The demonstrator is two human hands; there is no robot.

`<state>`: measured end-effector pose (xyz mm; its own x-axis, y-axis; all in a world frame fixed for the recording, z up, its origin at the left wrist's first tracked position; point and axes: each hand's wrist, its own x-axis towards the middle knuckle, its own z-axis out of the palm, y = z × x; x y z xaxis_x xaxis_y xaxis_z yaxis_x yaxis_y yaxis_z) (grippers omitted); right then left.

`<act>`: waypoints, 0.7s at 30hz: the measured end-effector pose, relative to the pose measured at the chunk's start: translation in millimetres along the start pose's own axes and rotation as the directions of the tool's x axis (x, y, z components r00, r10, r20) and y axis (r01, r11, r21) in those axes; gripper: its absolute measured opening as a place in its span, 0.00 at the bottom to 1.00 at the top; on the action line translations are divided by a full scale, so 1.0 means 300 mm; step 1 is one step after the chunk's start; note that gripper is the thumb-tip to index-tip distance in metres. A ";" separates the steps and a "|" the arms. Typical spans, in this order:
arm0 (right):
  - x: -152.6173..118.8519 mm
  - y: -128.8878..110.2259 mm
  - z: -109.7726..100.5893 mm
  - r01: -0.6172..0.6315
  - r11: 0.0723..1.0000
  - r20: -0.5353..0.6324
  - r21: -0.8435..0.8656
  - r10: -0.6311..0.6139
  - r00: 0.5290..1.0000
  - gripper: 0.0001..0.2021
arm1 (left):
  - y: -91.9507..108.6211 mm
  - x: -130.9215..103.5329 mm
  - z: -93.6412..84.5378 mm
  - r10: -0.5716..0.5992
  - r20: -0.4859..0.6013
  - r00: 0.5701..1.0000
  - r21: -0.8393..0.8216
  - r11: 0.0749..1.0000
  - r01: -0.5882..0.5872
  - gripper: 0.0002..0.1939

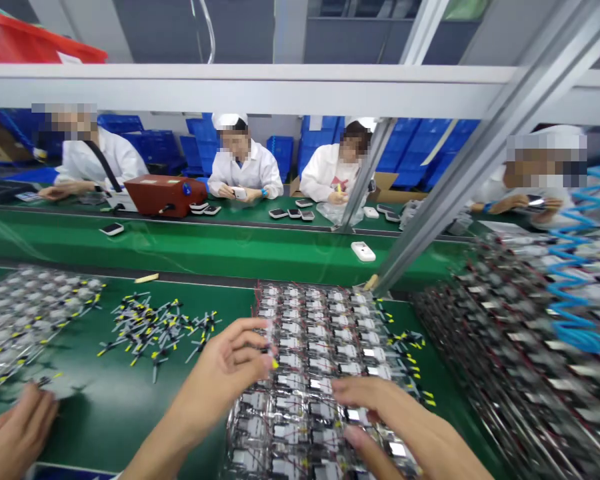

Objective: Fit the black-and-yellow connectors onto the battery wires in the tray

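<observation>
A clear plastic tray (314, 347) filled with rows of small white-and-black units with red wires lies in front of me. My left hand (233, 360) is over its left edge, fingers curled toward the thumb. A yellow tip shows at the thumb, seemingly from a small propeller (275, 364) mostly hidden by the fingers. My right hand (393, 417) is low over the tray's right half, thumb and forefinger apart, with nothing visible between them. Left of the tray lies a loose pile of grey three-bladed propellers (153, 327) with yellow tips; more propellers (413, 357) lie along its right side.
A co-worker's hand (23, 427) is at lower left, near another filled tray (27, 313). Stacked trays (525, 347) and a blue coiled hose (575, 267) stand at right. A metal post (460, 180) slants ahead. Several co-workers sit beyond the green belt (220, 250).
</observation>
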<state>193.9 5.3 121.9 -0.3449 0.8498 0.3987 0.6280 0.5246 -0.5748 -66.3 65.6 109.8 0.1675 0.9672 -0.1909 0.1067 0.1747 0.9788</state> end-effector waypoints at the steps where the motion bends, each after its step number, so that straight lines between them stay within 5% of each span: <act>1: 0.004 -0.016 0.016 -0.041 0.999 -0.027 -0.003 0.040 0.999 0.11 | 0.039 0.014 0.051 0.017 0.077 0.997 -0.004 1.000 -0.017 0.22; 4: 0.007 -0.016 0.049 -0.213 0.977 -0.198 -0.005 0.208 0.958 0.14 | 0.104 0.077 0.203 0.119 0.260 0.958 0.021 0.991 -0.129 0.12; 11: 0.012 0.148 0.004 -0.487 0.842 -0.359 0.230 0.539 0.762 0.19 | 0.095 0.218 0.465 0.367 0.366 0.855 0.137 0.888 -0.439 0.09; 16: -0.026 0.248 -0.046 -0.500 0.786 -0.322 0.365 0.610 0.724 0.22 | 0.052 0.255 0.545 0.228 0.514 0.827 -0.076 0.972 -0.221 0.08; 21: -0.061 0.296 -0.051 -0.535 0.770 -0.265 0.347 0.628 0.732 0.22 | -0.007 0.300 0.570 0.130 0.540 0.831 -0.098 0.991 -0.091 0.12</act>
<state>266.7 35.7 74.4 0.3272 0.9372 0.1204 0.4261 -0.0327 -0.9041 116.0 120.8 77.8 0.6828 0.7271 -0.0714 -0.0058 0.1031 0.9946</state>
